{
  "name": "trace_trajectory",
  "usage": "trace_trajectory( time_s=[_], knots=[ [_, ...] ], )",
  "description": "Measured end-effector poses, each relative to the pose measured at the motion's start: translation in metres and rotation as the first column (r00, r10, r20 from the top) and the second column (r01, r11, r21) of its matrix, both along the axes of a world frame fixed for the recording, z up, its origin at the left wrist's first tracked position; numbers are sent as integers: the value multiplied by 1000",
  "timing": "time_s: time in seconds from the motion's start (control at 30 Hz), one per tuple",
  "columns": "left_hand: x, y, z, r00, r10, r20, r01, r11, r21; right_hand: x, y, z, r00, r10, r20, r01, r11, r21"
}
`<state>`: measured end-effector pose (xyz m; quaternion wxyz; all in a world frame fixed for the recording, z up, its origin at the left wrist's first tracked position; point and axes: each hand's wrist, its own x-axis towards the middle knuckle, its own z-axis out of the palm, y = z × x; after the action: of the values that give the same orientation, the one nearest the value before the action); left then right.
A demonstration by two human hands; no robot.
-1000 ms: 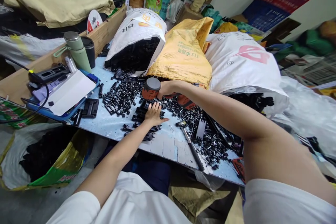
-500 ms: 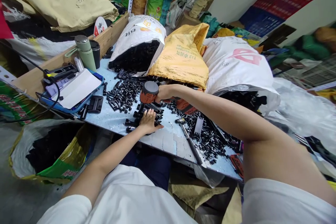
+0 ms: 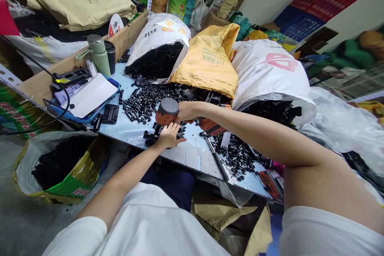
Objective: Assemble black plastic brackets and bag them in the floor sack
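My right hand (image 3: 186, 112) is closed around the handle of a rubber mallet (image 3: 167, 111) with an orange body and a grey face, held just above the table. My left hand (image 3: 169, 136) lies with fingers together over a small cluster of black plastic parts (image 3: 150, 136) near the table's front edge, pressing on them. The mallet head hovers right above that hand. A heap of small black pins (image 3: 143, 104) is spread behind the mallet, and more (image 3: 240, 156) lie to the right.
Three open sacks, white (image 3: 159, 40), yellow (image 3: 210, 60) and white (image 3: 270, 72), lie at the back of the pale blue table (image 3: 192, 158). A green flask (image 3: 99, 54) and a blue tray (image 3: 85, 100) are at left. A metal hammer (image 3: 213, 153) lies by my right forearm. A sack of black parts (image 3: 60, 168) stands on the floor.
Both hands and the cluster of black parts have drawn back toward the table's front edge. The mallet stays close over my left hand. The camera has shifted slightly.
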<state>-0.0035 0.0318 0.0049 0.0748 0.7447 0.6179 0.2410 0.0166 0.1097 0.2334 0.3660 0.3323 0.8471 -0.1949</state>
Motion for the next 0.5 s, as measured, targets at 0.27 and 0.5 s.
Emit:
trace_trajectory(
  time_s=[0.27,0.5],
  knots=[
    [0,1,-2,999,-9,31,11,998,-56,-6,-17,-6,994,106,32,-108,989,100],
    [-3,-3,14,999,11,33,-2,967,-255,-18,-51,13,984,175,-15,-171,976,135]
  ],
)
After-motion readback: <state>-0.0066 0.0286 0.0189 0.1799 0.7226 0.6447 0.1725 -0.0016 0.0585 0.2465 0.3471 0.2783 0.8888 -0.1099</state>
